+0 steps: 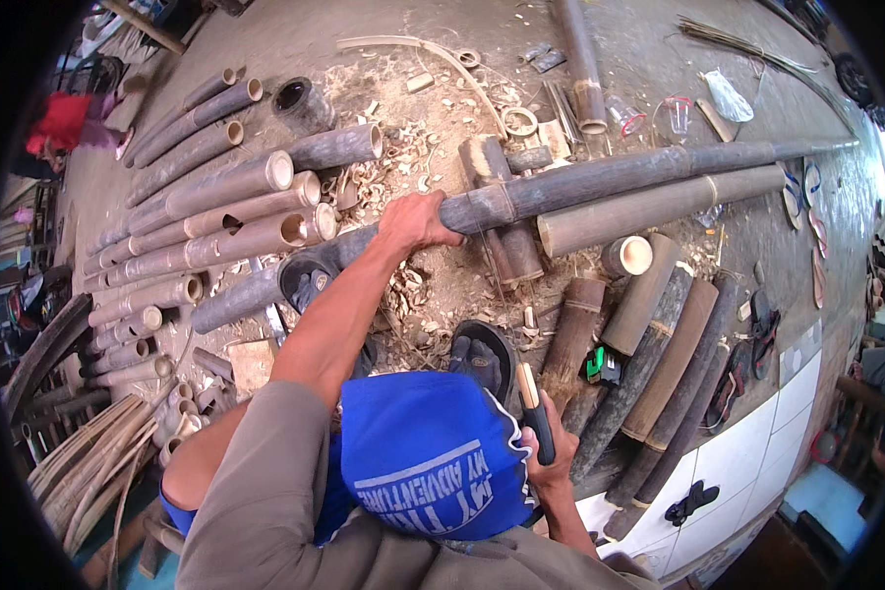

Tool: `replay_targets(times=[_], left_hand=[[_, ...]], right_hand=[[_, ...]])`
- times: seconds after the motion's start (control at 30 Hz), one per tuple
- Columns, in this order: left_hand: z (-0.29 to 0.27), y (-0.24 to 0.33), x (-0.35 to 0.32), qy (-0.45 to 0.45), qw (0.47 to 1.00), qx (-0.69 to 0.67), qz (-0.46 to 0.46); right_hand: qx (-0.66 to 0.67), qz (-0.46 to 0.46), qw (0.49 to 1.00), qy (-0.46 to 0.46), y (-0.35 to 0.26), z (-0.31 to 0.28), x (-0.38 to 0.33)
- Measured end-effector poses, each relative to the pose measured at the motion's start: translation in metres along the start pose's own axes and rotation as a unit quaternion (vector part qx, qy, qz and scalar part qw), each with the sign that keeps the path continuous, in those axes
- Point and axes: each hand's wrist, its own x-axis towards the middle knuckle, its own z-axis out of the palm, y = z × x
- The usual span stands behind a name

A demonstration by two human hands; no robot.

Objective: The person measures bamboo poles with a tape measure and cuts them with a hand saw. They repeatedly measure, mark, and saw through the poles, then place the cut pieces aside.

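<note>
A long dark bamboo pole [600,187] crosses the floor, running from the lower left up to the far right. My left hand [413,224] is closed around it, left of a short bamboo piece [513,254] lying crosswise beneath it. Beside my right knee area, my right hand [553,447] grips a slim tool with a black and tan handle [535,415]; its working end cannot be made out. A paler bamboo length [659,208] lies along the pole's near side. My sandalled feet [482,356] show under the pole, and a blue cap [438,452] hides the area between my arms.
Cut bamboo tubes [221,231] lie in rows at the left, with more tubes [649,364] at the right. Wood shavings [413,147] cover the floor. Bamboo strips [93,472] are heaped at lower left. Loose sandals [792,202] and a plastic bag [728,96] lie farther right.
</note>
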Motion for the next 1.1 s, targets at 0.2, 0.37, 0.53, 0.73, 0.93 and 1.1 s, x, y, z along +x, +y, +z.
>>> replay_targets(times=[0.2, 0.37, 0.53, 0.73, 0.93, 1.1], left_hand=[[0.003, 0.011, -0.001, 0.019, 1.0, -0.01, 0.012], [-0.008, -0.002, -0.001, 0.016, 1.0, 0.002, 0.004], [0.003, -0.004, 0.001, 0.017, 1.0, 0.022, 0.01], [-0.001, 0.005, 0.003, 0.023, 0.999, -0.017, 0.019], [0.004, -0.006, 0.0, 0.022, 1.0, 0.006, 0.005], [0.0, -0.005, 0.003, 0.027, 1.0, 0.002, 0.013]], right_hand=[[0.05, 0.023, 0.998, 0.028, -0.009, 0.085, 0.177], [0.047, -0.012, 0.999, 0.015, 0.005, 0.056, 0.093], [-0.015, -0.01, 1.0, -0.014, 0.017, 0.013, 0.011], [0.061, 0.018, 0.998, 0.021, 0.001, 0.087, 0.181], [0.0, 0.022, 1.0, -0.022, 0.023, 0.015, 0.003], [0.026, 0.007, 1.0, -0.004, 0.029, 0.051, 0.076]])
